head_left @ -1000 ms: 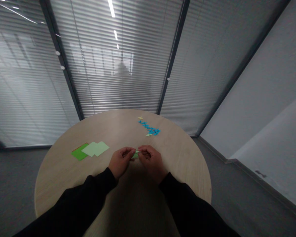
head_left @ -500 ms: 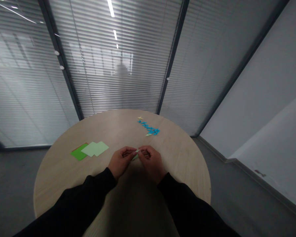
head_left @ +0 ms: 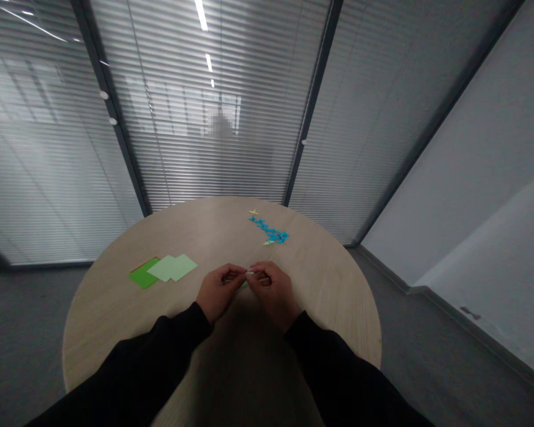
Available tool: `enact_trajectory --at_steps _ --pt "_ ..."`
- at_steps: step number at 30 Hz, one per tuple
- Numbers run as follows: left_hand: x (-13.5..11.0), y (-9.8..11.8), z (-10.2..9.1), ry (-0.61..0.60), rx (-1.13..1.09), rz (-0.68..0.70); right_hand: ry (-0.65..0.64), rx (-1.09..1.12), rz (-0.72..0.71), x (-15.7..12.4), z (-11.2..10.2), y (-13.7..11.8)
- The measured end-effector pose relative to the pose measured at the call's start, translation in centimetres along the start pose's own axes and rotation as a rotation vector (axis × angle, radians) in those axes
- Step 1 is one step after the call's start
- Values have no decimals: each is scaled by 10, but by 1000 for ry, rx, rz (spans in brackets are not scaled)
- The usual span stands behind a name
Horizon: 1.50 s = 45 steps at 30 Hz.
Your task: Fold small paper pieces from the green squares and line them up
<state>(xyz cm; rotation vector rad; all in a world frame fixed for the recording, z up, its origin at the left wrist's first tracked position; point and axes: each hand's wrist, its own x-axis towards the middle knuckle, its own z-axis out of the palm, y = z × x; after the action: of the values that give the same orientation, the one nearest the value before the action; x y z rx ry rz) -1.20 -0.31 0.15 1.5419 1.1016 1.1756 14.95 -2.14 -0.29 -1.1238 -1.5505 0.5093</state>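
i have left hand [head_left: 219, 292] and right hand [head_left: 273, 295] both pinched on a pale green paper strip [head_left: 250, 273], long axis crosswise between them, mid worktop [head_left: 320, 296].

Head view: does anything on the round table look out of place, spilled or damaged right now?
Nothing looks damaged. The only oddity is the small yellow folded-paper star on the round wooden table, sitting apart from the cluster of blue folded-paper stars and differing in colour from them.
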Motion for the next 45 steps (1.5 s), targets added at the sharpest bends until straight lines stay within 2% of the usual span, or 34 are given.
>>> enact_trajectory --at_steps 4,11,16,30,32,35,37,41,45 --pt "-1 1 1 -6 42 23 -7 -22 -36 1 -2 -2" --pt "-1 2 1 -2 -10 36 -12 -35 -80 2 -5 -8" --pt "0 -3 0 -37 -36 27 3 -28 -68 2 -5 -6" --pt "0 -4 0 12 -25 38 35 -13 -73 2 -5 -3" --pt "1 -6 1 -18 -98 13 33 -5 -62 2 -4 -3" --pt "2 -5 1 -124 -173 -39 30 -3 -30 2 -4 -5" --pt "1 -2 0 -138 -129 -50 34 17 10 1 -4 -6" --pt "-1 3 -2 -83 9 -16 -3 124 142 1 -2 -5" --pt "-2 3 -3 -61 135 46 8 149 153 1 -1 -2"
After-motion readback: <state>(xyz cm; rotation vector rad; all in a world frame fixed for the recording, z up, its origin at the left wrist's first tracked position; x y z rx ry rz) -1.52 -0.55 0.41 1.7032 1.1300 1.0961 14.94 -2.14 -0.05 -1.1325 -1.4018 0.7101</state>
